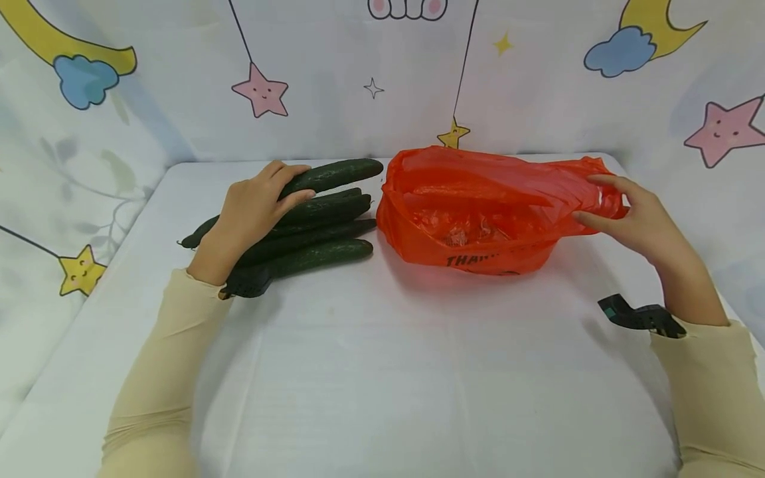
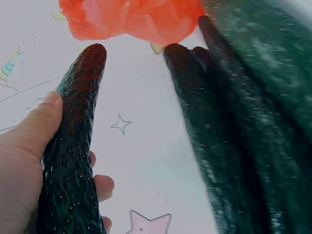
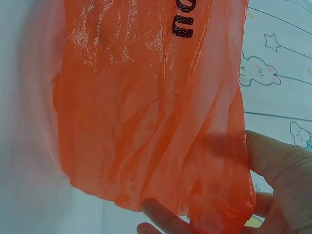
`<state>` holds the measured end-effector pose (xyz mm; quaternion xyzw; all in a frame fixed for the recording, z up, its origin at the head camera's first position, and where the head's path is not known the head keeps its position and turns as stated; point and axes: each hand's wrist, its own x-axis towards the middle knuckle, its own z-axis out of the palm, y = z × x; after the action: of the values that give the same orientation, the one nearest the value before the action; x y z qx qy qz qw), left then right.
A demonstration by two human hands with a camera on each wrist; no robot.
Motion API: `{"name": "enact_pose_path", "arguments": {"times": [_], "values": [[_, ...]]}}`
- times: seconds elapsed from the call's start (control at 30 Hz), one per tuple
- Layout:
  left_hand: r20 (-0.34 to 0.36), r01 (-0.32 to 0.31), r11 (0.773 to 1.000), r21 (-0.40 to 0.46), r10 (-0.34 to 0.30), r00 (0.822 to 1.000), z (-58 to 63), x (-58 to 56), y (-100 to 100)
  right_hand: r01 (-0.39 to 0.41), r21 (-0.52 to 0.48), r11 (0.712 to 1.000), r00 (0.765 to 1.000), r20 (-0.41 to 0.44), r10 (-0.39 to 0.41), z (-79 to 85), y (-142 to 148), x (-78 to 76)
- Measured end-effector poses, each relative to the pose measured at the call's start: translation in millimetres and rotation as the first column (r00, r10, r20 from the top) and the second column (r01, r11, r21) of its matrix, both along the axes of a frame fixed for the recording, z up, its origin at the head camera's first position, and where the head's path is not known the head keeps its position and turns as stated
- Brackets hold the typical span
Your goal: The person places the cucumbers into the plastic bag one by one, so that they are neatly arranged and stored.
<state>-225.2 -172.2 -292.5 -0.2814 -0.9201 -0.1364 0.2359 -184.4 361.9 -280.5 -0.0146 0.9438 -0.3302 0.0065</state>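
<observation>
Head view showed the left hand (image 1: pixel 251 209) gripping the top cucumber (image 1: pixel 331 174); only the right wrist view revealed the right hand's fingers (image 3: pixel 163 217) pinching the orange bag (image 3: pixel 146 112).

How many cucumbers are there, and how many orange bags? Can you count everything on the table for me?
Cucumbers: 4, dark green, lying side by side; the left hand grips the top one.
Orange plastic bags: 1, lying on the table, with the right hand holding its end.
Total: 5 things.
</observation>
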Motion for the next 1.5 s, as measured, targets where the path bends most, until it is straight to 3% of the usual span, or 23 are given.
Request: {"name": "enact_pose_path", "arguments": {"times": [0.9, 1.5], "values": [[-0.107, 0.098, 0.995, -0.031, -0.1, 0.989, 47.3, -3.9, 42.9, -0.001, -0.009, 1.0, 1.0, -0.025, 0.001, 4.4, -2.4, 0.8], [-0.03, 0.118, 0.983, -0.143, -0.123, 0.992, 70.2, -7.0, 82.2, -0.002, -0.02, 1.0, 0.999, -0.032, 0.001, 3.7, -2.5, 0.8]]}}
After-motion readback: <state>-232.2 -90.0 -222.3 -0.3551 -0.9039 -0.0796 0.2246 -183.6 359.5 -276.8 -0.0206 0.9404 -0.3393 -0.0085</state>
